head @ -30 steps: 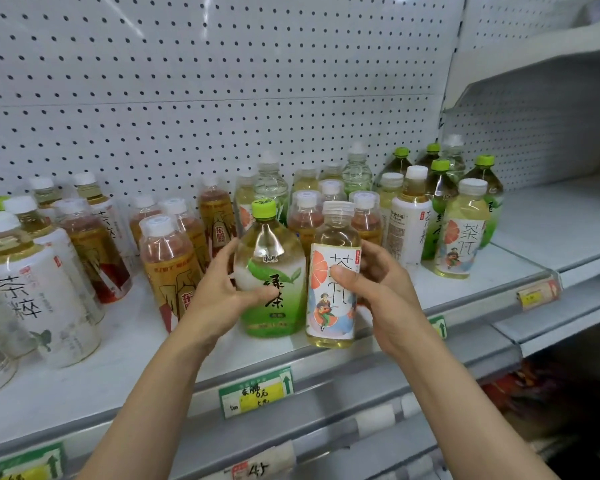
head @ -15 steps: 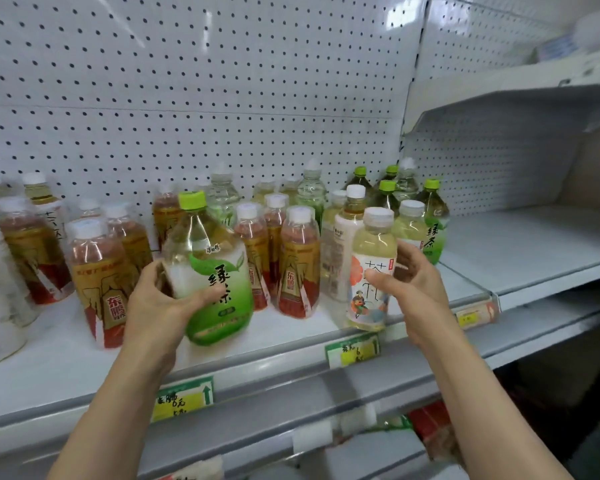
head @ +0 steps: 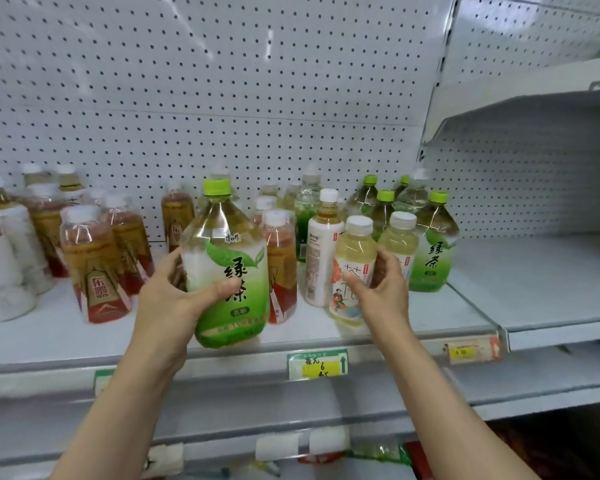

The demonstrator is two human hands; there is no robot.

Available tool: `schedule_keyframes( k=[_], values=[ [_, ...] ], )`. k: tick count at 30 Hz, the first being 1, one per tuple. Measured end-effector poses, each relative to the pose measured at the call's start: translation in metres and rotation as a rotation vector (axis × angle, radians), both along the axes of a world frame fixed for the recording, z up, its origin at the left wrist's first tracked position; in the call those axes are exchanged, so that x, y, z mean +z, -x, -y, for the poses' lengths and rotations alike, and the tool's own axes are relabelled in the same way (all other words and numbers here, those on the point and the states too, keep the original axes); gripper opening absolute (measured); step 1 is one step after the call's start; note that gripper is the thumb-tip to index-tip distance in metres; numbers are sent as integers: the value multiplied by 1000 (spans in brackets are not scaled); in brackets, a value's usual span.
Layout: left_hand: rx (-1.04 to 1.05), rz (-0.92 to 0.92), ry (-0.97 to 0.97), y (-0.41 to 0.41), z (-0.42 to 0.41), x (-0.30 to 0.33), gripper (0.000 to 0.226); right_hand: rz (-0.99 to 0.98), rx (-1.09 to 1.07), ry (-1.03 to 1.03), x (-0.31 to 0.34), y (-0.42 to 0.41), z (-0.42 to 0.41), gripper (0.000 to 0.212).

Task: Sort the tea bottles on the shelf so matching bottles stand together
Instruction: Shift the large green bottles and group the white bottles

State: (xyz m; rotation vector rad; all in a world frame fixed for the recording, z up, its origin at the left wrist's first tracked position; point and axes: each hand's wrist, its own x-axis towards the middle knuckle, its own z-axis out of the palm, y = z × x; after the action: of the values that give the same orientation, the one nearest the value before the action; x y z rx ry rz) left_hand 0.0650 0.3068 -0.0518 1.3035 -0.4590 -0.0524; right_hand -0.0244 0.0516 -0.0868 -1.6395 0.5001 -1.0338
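My left hand grips a green-capped green tea bottle, held tilted just above the shelf's front edge. My right hand holds a pale white-capped bottle with an orange-slice label, which stands on the shelf beside a matching bottle. Several more green-capped green tea bottles stand at the right end of the group. Amber bottles with red labels stand left of centre, and white-labelled bottles at far left.
A tall white-labelled bottle stands just left of the pale pair. Pegboard wall backs the shelf. A bare neighbouring shelf lies to the right, with another shelf above it. Price tags hang along the front rail.
My right hand carried the orange-slice bottle rightwards and it now stands next to its match. My left hand lifted the green tea bottle and shifted it right. The view swung right.
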Motion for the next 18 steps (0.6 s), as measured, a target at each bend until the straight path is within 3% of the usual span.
schedule_keyframes(
  k=[5,11,14,16,18],
  values=[
    [43,-7,0,12,10,-2,68,-14,-24,75,-4,-18,4,71],
    [64,-2,0,18,12,-4,55,-114,-106,178,2,-25,-2,76],
    [59,-7,-1,18,10,-4,55,13,-219,326,20,-19,-22,77],
    [56,-9,-11,16,9,-5,57,72,-162,340,41,-22,-30,76],
    [54,-12,-23,14,7,-6,58,-1,-76,384,61,-34,-29,83]
  ],
)
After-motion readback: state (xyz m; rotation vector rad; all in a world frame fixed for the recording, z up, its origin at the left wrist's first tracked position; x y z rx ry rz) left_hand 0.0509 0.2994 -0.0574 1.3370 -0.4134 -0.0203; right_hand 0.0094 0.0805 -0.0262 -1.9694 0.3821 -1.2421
